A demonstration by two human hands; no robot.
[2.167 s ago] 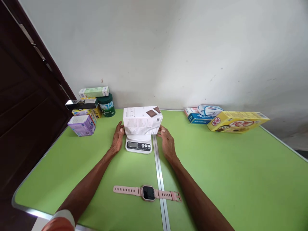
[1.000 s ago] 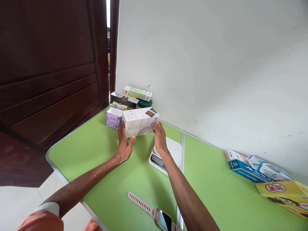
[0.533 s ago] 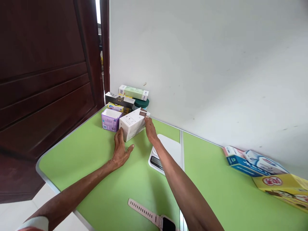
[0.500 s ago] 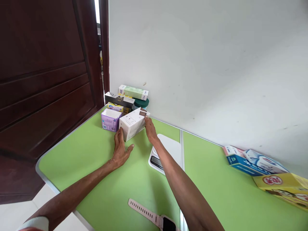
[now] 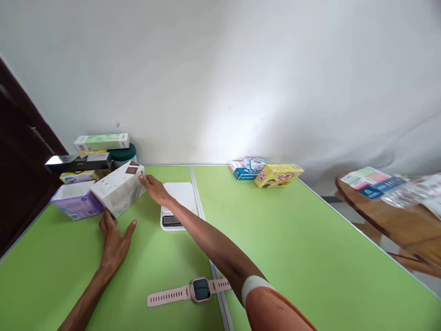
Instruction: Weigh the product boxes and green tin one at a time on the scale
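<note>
A white box with a brown patch on its top lies slanted on the green table, between my two hands. My right hand has its fingers closed on the box's far right end. At the near left corner, the fingertips of my left hand touch the box while the thumb is spread away. Against the box's left side rests a purple-wrapped pack. Beneath and beyond my right forearm sits a white kitchen scale, its display partly showing. A pink-strapped smartwatch lies near the front.
Behind the white box are a black box, a small yellow box, a green-lidded tub and a pale green box. Farther right stand a blue box and a yellow box. A wooden table holds more packs.
The view has swung right, bringing the wooden table into sight. Both hands stay at the white box, which keeps about the same place beside the purple pack.
</note>
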